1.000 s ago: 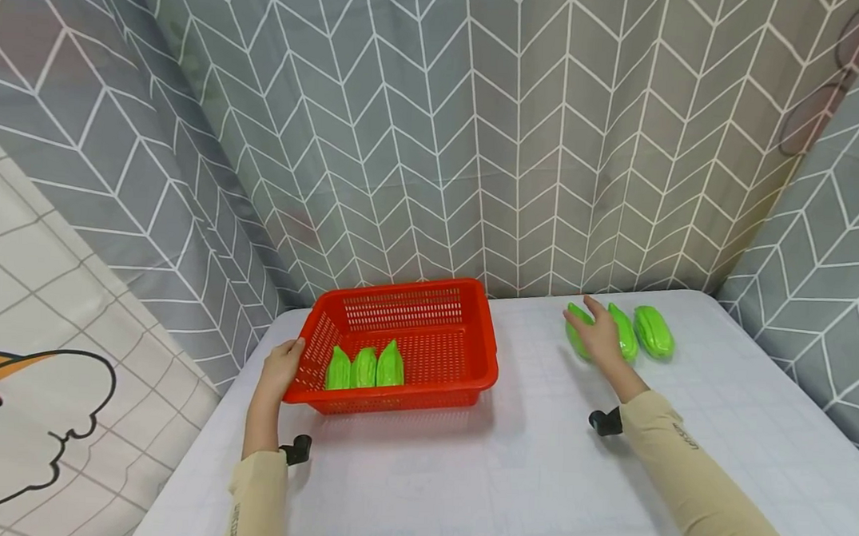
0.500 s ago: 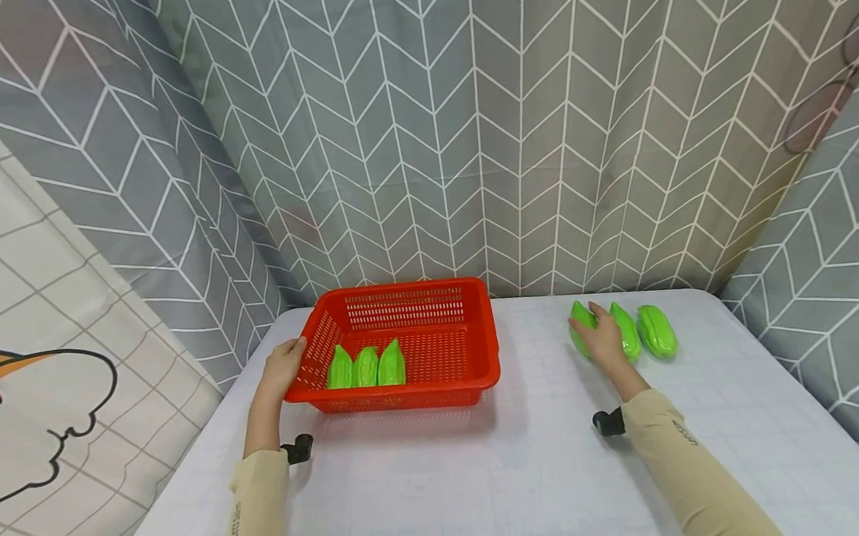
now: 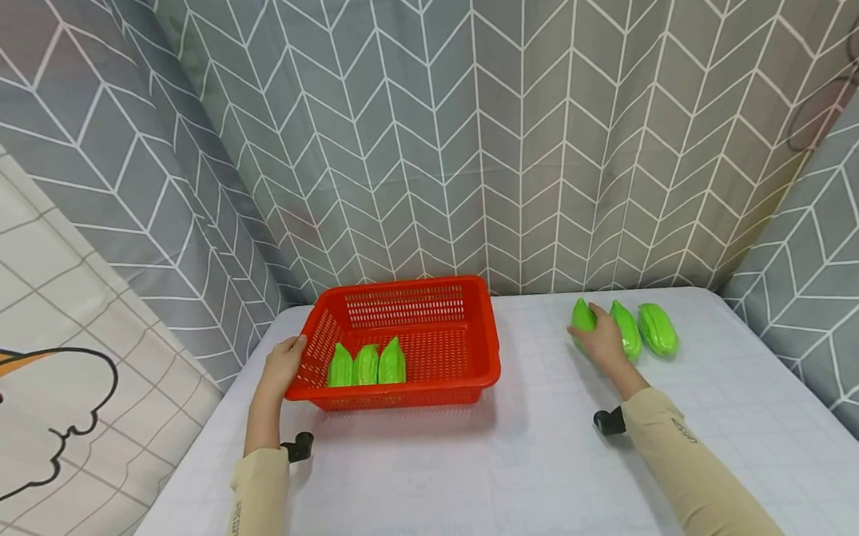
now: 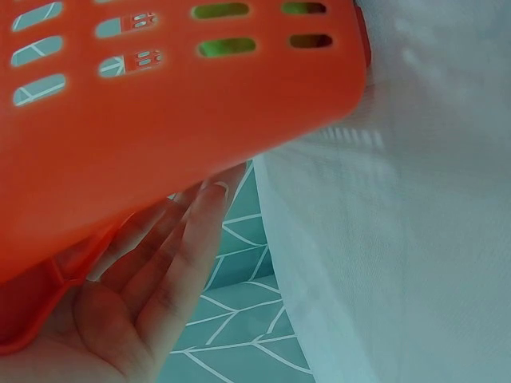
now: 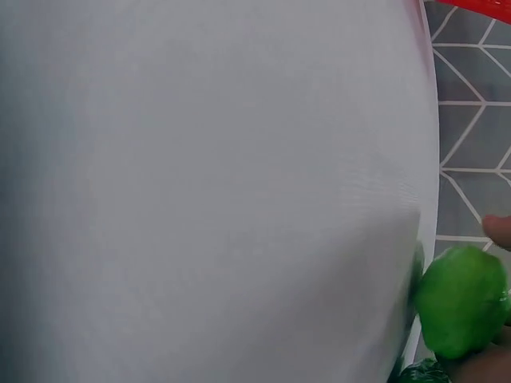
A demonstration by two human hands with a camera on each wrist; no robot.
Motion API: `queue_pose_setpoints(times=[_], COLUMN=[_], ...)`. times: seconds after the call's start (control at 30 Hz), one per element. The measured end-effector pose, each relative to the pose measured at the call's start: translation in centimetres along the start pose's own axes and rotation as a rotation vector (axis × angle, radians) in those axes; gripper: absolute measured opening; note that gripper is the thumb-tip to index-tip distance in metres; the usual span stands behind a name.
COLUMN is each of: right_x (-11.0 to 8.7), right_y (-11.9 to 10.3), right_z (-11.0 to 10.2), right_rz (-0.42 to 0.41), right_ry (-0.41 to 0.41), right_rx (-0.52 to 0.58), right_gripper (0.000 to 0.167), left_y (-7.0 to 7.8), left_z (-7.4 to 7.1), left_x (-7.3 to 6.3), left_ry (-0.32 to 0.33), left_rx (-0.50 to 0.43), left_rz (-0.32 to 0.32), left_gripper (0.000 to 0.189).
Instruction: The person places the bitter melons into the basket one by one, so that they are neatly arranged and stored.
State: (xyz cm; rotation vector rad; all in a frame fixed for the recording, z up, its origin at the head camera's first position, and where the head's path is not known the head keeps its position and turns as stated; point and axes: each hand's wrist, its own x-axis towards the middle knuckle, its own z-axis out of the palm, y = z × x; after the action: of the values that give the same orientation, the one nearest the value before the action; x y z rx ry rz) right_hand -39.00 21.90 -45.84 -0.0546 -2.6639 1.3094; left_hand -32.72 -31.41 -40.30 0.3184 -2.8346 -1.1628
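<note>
A red plastic basket [image 3: 431, 392] with slotted walls sits on the table, with three green ridged fruits [image 3: 365, 367] side by side inside. At its left end, my left hand [image 3: 281, 367] grips the rim; in the left wrist view the fingers [image 4: 172, 267] reach along under the red edge. My right hand [image 3: 601, 339] is at the far right, holding the leftmost of three more such fruits [image 3: 581, 315], shiny and pointed. The right wrist view shows that fruit's rounded end [image 5: 461, 302] between the thumb above and fingers below. Part of it is hidden by the hand.
Two more green fruits, a middle one [image 3: 626, 331] and a right one [image 3: 658, 330], lie beside the right hand. A white cloth covers the table [image 3: 463, 485]. A grey patterned curtain [image 3: 435, 140] hangs along the back edge.
My right hand's fingers have drawn in around the leftmost fruit, whose pointed tip has shifted slightly right. The left hand and basket stay in place.
</note>
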Motion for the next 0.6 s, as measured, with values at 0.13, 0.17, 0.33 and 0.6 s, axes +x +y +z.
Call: queue_pose_setpoints(times=[0.13,0.17,0.33,0.6], right_x=[-0.01,-0.04,0.1,0.48], right_y=[-0.05,-0.06,-0.17,-0.14], right_z=[0.03,0.01,0.04,-0.1], right_rz=[0.014,0.019,0.028,0.021], right_ry=[-0.028,-0.033,-0.033,-0.013], right_rx=[-0.001,0.001,0.0,-0.003], right_gripper=[0.071,0.071,0.07,0.07], left_y=[0.04,0.04,0.05,0.14], left_z=[-0.06,-0.06,-0.02,0.0], left_x=[0.02,0.06,0.03,0.03], left_ry=[-0.005,-0.006,-0.007,-0.008], left_rx=[-0.002,-0.001,0.0,-0.012], left_rz=[-0.007,-0.008,-0.015,-0.025], left_gripper=[0.059,0.059,0.059,0.06])
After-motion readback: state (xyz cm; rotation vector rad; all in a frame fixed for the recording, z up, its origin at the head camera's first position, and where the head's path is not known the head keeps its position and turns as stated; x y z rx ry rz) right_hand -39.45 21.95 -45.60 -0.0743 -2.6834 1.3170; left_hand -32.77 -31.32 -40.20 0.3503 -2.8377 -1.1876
